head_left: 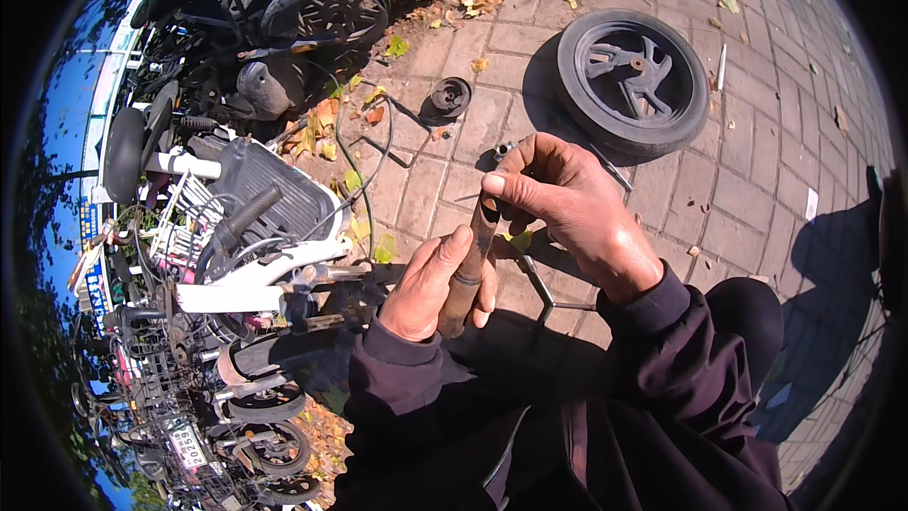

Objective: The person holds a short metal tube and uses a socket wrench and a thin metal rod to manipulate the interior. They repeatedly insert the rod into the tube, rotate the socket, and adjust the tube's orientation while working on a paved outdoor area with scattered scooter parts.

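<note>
My left hand (416, 298) is wrapped round a rusty brown metal tube (461, 293), which stands tilted in front of my body, with a raised collar partway along. At its upper end my right hand (577, 203) is closed in a pinch, thumb and forefinger pressed together at the tube's tip. Whether a small part sits between those fingers is hidden. Beneath my right wrist, a dark three-armed wrench (541, 286) lies on the bricks. A shiny metal socket end (504, 149) shows just behind the right knuckles.
A black wheel with its tyre (695, 99) lies flat beyond my right hand, beside a metal rod (613, 170). A round drum-like part (451, 96) and a dark cable (367, 194) lie farther left. A white scooter (232, 298) and several bikes crowd the left side.
</note>
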Motion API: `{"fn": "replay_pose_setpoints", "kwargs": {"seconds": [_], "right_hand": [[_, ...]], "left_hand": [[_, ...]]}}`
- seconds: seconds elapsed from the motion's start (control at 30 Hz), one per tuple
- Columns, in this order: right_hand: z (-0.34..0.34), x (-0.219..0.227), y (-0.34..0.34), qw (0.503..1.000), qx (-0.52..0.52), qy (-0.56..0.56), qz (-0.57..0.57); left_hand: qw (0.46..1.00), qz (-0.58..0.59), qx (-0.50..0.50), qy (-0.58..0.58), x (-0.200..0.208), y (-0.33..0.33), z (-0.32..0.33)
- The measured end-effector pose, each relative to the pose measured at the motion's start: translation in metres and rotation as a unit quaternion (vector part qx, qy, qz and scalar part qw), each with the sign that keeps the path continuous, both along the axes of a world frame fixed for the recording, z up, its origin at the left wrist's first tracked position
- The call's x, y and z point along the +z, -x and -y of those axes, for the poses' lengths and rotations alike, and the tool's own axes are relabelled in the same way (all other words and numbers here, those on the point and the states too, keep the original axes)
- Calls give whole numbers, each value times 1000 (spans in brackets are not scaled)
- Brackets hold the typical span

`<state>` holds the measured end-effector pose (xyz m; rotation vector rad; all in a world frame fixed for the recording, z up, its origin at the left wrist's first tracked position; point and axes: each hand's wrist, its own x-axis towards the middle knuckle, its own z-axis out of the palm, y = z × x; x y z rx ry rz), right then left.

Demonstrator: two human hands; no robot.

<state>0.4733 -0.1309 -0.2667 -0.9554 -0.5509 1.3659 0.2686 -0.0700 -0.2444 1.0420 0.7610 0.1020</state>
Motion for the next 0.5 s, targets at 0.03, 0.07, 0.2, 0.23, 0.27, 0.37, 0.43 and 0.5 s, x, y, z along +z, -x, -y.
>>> {"fn": "replay_pose_setpoints", "kwargs": {"seconds": [0.03, 0.07, 0.2, 0.23, 0.27, 0.37, 0.43, 0.5], "right_hand": [[0, -2, 1, 1000, -1, 15, -1], [-1, -4, 1, 1000, -1, 19, -7], [-3, -15, -1, 999, 8, 39, -9], [-3, -17, -1, 999, 11, 43, -17], [-4, -19, -2, 999, 18, 40, -15], [-4, -19, -2, 999, 21, 36, -25], [-4, -17, -1, 998, 23, 50, -28], [-4, -14, -1, 997, 29, 57, -45]], "left_hand": [[1000, 11, 4, 14, -2, -1, 1], [999, 21, 8, 26, -4, -3, 3], [998, 5, 28, 61, -8, -8, 8], [997, 16, 30, 73, -8, -9, 9], [996, 28, 32, 85, -9, -10, 10], [995, 37, 44, 84, -9, -12, 11], [996, 32, 49, 66, -9, -13, 12], [998, 23, 49, 42, -10, -14, 12]]}}
